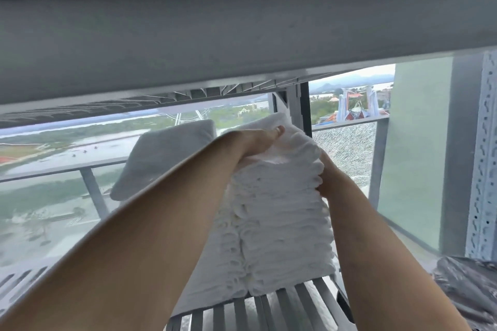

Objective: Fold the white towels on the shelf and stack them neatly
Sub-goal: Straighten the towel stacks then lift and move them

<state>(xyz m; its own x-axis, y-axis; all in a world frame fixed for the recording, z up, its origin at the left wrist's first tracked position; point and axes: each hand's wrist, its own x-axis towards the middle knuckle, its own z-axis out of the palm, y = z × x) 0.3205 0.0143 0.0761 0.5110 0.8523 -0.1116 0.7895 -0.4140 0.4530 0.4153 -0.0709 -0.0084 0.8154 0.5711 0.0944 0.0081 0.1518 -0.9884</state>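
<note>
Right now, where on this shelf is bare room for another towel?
Bare slats lie before the towel stack, along the near edge. Crowded farther back: the stack, the folded towel to its left, and the post.

flat overcast daylight comes in from behind, through the glass balcony railing (61,169). the tall stack of folded white towels (279,223) is bright, its top folds nearly blown out. the broad grey upper shelf board (242,35) sits in dull shade. shadows are soft. the bare forearms (161,223) are slightly blurred, the frame edges bend, and the outdoor view is hazy.
</note>
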